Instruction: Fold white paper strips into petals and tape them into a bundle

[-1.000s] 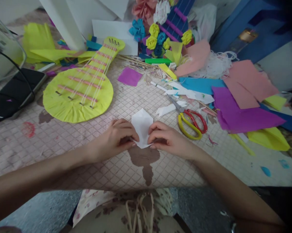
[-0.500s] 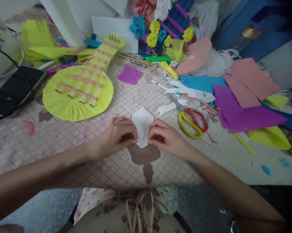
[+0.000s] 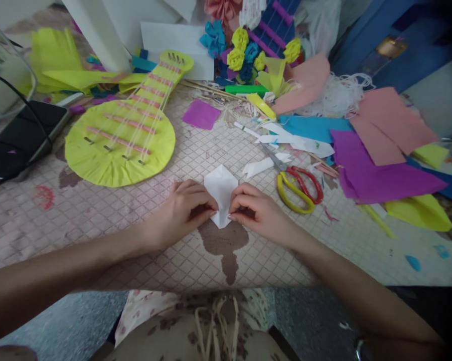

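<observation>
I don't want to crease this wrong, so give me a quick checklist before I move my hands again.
1. Left hand on the white paper: ok, thumb and fingers at its near left edge.
2. Right hand on the paper: ok, fingertips at its near right edge.
3. Near side edges evenly matched: cannot tell, fingertips cover parts of them.
4. Scissors apart from the hands: ok, they lie beyond the right hand, to its right.
5. Yellow paper instrument apart from the hands: ok, it lies beyond the left forearm.
6. Loose scraps cleared away: not ok, a white scrap lies beside the scissor blades.
</observation>
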A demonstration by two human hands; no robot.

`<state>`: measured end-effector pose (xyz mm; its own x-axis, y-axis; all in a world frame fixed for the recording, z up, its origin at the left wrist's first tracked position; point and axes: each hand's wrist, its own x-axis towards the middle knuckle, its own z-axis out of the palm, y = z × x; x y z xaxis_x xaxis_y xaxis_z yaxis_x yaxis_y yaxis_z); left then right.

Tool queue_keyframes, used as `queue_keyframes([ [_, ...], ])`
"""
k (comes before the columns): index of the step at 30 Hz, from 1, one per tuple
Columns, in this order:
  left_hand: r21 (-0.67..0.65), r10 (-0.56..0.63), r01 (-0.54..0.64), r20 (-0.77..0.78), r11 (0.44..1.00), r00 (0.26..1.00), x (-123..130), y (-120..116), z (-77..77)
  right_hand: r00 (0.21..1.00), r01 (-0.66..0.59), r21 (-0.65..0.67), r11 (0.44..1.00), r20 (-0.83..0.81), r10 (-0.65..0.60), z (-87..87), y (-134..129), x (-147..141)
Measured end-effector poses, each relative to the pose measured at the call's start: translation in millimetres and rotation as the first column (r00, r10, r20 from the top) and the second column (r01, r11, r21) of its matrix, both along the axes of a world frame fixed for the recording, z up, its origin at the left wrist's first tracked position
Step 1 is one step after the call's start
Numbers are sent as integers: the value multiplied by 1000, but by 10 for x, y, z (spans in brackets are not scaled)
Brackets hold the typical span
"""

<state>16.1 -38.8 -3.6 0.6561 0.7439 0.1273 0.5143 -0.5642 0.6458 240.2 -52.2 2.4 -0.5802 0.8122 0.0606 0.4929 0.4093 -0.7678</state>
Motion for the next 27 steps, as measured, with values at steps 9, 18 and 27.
queue_keyframes([
  [9,50,61,-60,-20,997,998,72,-33,-20,990,115,71,991,69,-120,-58,-55,-112],
  [18,113,86,-81,-39,990,996,86,-83,-48,984,124,138,983,109,-139,-75,-73,-154],
  [27,120,87,-80,-56,990,995,96,-88,-41,988,101,106,989,104,-112,-60,-59,-120],
])
